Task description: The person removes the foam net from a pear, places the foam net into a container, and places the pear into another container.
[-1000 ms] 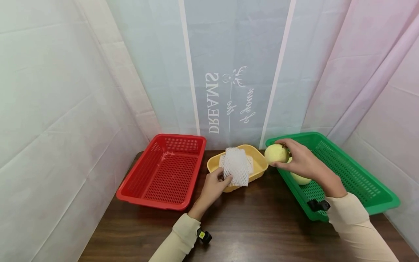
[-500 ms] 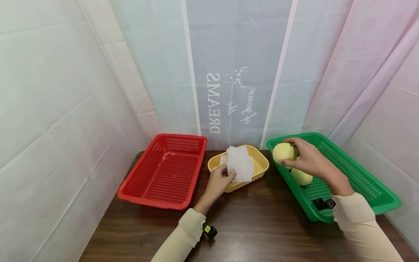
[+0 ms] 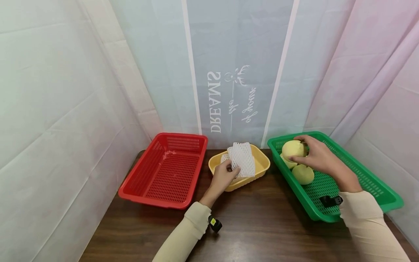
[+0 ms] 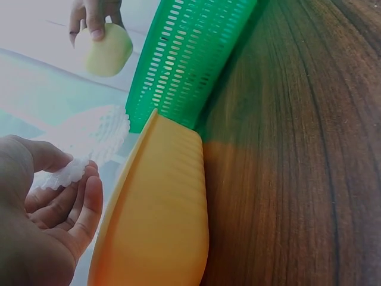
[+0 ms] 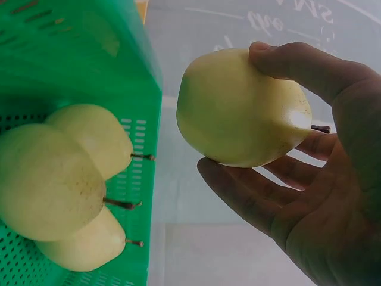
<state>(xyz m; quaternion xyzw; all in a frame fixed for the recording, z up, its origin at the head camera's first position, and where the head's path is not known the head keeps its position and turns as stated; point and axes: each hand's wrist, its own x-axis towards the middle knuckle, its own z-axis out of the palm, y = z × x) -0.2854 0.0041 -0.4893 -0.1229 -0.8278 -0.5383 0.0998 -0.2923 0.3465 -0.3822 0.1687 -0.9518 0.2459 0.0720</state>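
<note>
With thumb and fingertips, my left hand [image 3: 223, 177] pinches a white foam fruit net [image 3: 244, 159] above the small yellow basket [image 3: 263, 167]. In the left wrist view the net [image 4: 98, 132] hangs loosely from those fingers. Another piece of white netting lies in the yellow basket, partly covered by the held one. My right hand [image 3: 319, 155] grips a pale yellow-green pear [image 3: 291, 150] over the left end of the green basket [image 3: 368, 174]. The right wrist view shows thumb and fingers around this pear [image 5: 238, 113], stem toward the palm. Several pears [image 5: 50, 182] sit inside the green basket.
A red perforated basket [image 3: 170, 178] stands on the left of the dark wooden table [image 3: 248, 225]. Printed curtains [image 3: 235, 43] hang behind and along both sides. The yellow basket stands between the red and green ones.
My right hand has carried the pear rightward from the green basket's left rim to over its inside. My left hand has shifted slightly right and up with the foam net.
</note>
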